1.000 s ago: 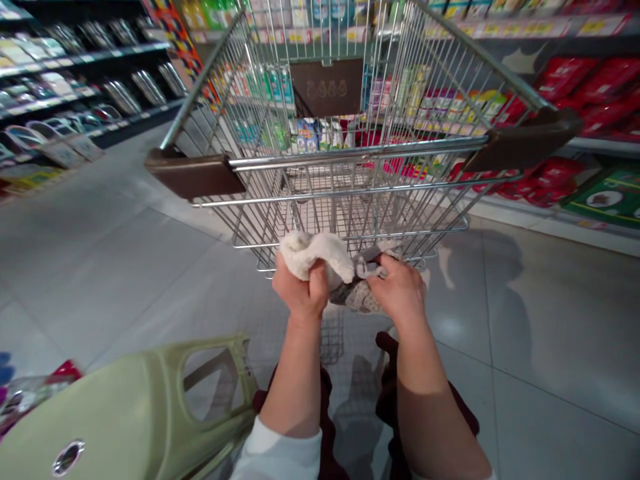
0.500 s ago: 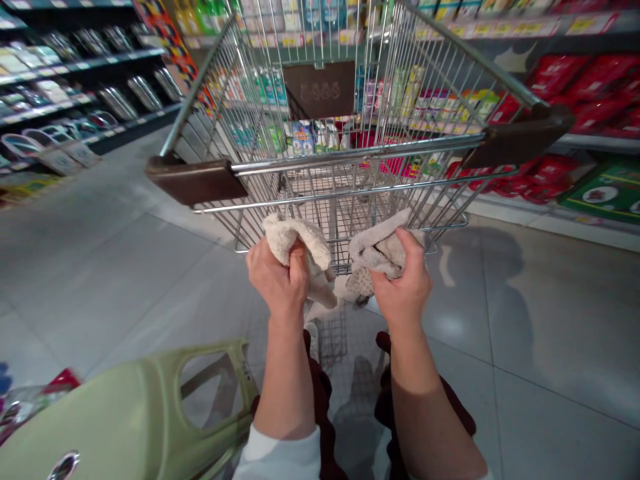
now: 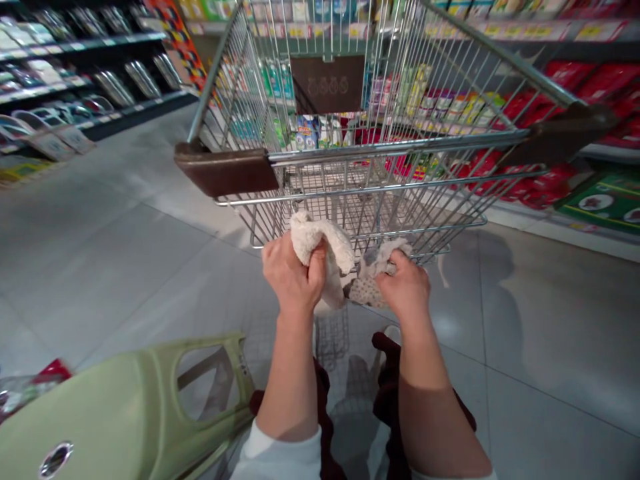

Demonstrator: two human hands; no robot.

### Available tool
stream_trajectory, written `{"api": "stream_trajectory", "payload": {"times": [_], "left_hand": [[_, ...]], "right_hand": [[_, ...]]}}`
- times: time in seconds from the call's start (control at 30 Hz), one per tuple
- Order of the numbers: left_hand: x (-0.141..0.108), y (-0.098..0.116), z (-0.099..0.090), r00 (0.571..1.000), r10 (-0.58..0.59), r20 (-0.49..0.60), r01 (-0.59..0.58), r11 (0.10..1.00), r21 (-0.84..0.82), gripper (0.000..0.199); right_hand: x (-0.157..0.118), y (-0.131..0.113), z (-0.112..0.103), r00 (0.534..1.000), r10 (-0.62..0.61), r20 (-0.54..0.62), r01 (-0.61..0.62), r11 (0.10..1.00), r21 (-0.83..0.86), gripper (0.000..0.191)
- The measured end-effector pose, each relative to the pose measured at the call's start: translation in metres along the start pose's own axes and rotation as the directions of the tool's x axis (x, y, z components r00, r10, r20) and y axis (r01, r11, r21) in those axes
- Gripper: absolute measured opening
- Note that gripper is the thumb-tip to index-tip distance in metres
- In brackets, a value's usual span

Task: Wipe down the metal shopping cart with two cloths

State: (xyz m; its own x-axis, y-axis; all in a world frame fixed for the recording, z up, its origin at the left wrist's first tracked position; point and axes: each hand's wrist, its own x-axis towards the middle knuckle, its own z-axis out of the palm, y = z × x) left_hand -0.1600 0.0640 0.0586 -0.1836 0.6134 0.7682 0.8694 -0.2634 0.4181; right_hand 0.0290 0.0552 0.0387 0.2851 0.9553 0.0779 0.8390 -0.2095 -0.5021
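Note:
My left hand is closed around a cream fluffy cloth, whose folds stick out above the thumb and hang down on the right. Just to its right, my right hand grips a greyish cloth, bunched up, with a dotted part hanging below it. Both cloths are in front of the near end of a metal shopping cart. The cart's handle bar with brown end grips lies beyond my hands.
A green plastic piece with an oval opening stands at the lower left. Stocked shelves line the back and right, and more shelves stand at the far left. My legs are below my hands on the tiled floor.
The cart now appears further right. My left hand has shifted right with the cream cloth. The grey cloth is more bunched, with its dotted part showing more, and my right hand has turned.

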Motion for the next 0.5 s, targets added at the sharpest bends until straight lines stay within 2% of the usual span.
{"api": "stream_trajectory", "payload": {"times": [0.07, 0.1, 0.17, 0.23, 0.3, 0.4, 0.5], "left_hand": [[0.0, 0.0, -0.001, 1.0, -0.015, 0.004, 0.015, 1.0, 0.002, 0.026], [0.0, 0.001, -0.001, 1.0, -0.027, 0.009, 0.027, 1.0, 0.005, 0.026], [0.001, 0.003, -0.001, 0.999, -0.044, 0.012, 0.044, 0.999, 0.01, 0.027], [0.001, 0.005, -0.002, 0.999, -0.052, 0.006, 0.052, 0.999, 0.014, 0.028], [0.002, 0.006, -0.002, 0.998, -0.056, 0.0, 0.056, 0.998, 0.018, 0.028], [0.001, 0.007, -0.001, 0.999, -0.054, -0.001, 0.054, 0.998, 0.018, 0.028], [-0.003, 0.006, 0.0, 0.998, -0.063, -0.007, 0.063, 0.998, -0.019, 0.026]], "right_hand": [[0.001, 0.006, -0.011, 0.995, -0.096, 0.024, 0.094, 0.992, 0.089, 0.026], [0.001, 0.007, -0.015, 0.988, -0.156, -0.019, 0.157, 0.976, 0.153, 0.025], [-0.002, 0.003, -0.019, 0.954, -0.224, -0.2, 0.27, 0.932, 0.244, 0.023], [-0.006, -0.006, -0.014, 0.899, -0.223, -0.376, 0.328, 0.913, 0.243, 0.024], [-0.009, -0.015, -0.004, 0.877, -0.211, -0.431, 0.313, 0.932, 0.182, 0.026], [-0.01, -0.023, 0.013, 0.939, -0.155, -0.306, 0.186, 0.98, 0.074, 0.03], [-0.01, -0.021, 0.015, 0.989, -0.081, -0.125, 0.078, 0.997, -0.027, 0.033]]}}
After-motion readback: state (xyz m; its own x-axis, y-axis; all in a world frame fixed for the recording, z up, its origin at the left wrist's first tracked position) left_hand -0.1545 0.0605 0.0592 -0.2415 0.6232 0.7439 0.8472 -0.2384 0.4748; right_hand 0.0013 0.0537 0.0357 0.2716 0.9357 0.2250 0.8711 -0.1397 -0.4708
